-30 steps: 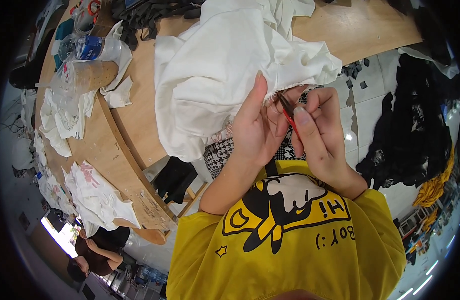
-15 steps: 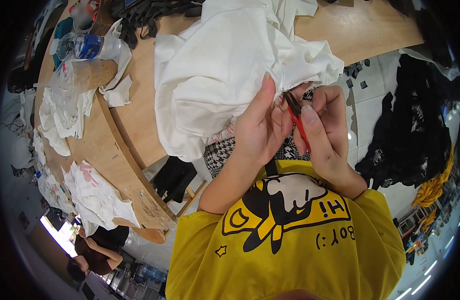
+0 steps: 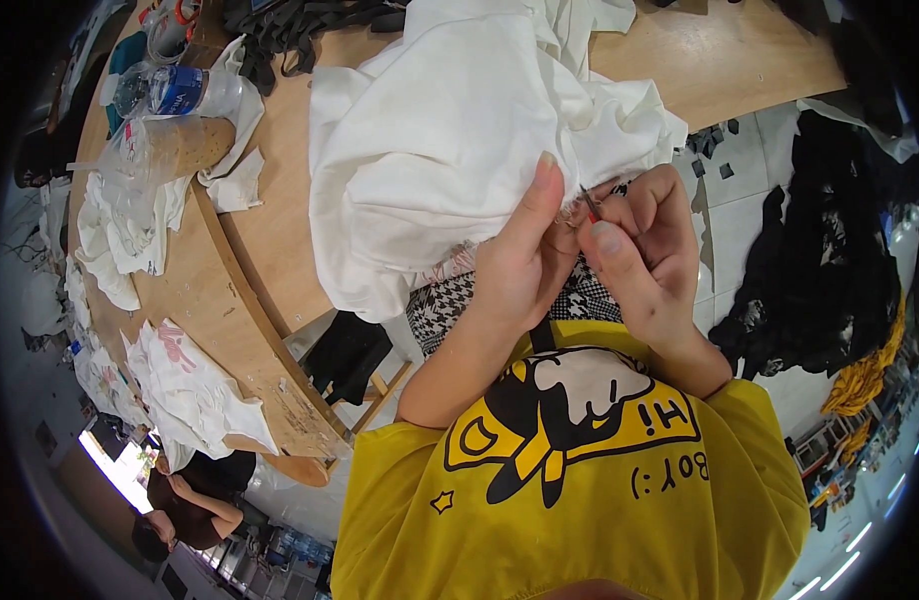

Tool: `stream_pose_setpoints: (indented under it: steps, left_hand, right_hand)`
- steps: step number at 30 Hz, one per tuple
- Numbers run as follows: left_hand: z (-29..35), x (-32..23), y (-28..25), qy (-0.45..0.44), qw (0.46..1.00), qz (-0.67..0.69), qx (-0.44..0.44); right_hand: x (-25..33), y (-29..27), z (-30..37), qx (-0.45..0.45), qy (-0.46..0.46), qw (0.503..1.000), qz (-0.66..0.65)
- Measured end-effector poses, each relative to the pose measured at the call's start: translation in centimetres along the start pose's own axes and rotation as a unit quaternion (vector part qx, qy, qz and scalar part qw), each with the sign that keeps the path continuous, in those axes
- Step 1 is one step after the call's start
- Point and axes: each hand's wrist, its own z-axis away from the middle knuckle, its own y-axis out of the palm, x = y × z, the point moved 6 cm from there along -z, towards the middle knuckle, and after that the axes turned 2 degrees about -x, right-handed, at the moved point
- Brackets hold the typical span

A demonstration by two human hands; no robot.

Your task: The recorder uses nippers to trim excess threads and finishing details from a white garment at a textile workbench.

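Observation:
A large white cloth garment (image 3: 450, 140) lies bunched over the table edge, its near edge frayed with loose threads. My left hand (image 3: 525, 245) is closed on that edge, thumb pointing up, its fingertips partly behind the fabric. In my right hand (image 3: 648, 255) is a small pair of red-handled thread snips (image 3: 592, 208). Their dark tips point up at the frayed edge between my two hands, and most of the handle is covered by my thumb and fingers.
On the table (image 3: 720, 75) stand a water bottle (image 3: 180, 92) and a plastic cup of brown drink (image 3: 195, 145). More white cloth pieces (image 3: 195, 385) lie at left. Dark straps (image 3: 310, 35) are piled at the back. Black fabric (image 3: 815, 260) heaps on the floor right. A person (image 3: 195, 510) sits lower left.
The snips have turned, so less of their red handle shows. My right fingers have curled further around them. The left thumb has shifted slightly right; the garment has barely moved.

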Motion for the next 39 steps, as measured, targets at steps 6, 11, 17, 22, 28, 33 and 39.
stream_pose_setpoints:
  steps: [6,11,17,22,28,33,39]
  left_hand:
    - [-0.1,-0.1,-0.7,0.001,0.998,0.052,-0.028]
    - [0.1,-0.4,-1.0,-0.004,0.998,0.060,0.016]
    - [0.9,-2.9,-1.2,-0.037,0.971,-0.230,0.056]
    - [0.4,-1.9,-0.9,-0.020,0.996,0.041,0.071]
    - [0.2,-1.2,-0.5,-0.043,0.992,0.117,0.023]
    - [-0.1,-0.9,-0.3,-0.044,0.981,0.184,0.031]
    - [0.1,-0.9,-0.1,-0.025,0.970,0.212,0.114]
  right_hand:
    - [1.6,-0.9,-0.2,-0.067,-0.138,0.987,-0.055]
    - [0.5,-2.8,-1.2,-0.101,-0.045,0.981,0.157]
    - [4.0,-6.0,-1.1,-0.158,-0.200,0.909,0.331]
    - [3.8,-5.6,-1.4,-0.132,-0.160,0.912,0.355]
    - [3.9,-3.7,-0.2,-0.128,-0.085,0.965,0.214]
    - [3.0,0.2,0.9,-0.011,0.001,0.993,0.118]
    - [2.8,0.0,0.1,-0.090,-0.162,0.926,0.329]
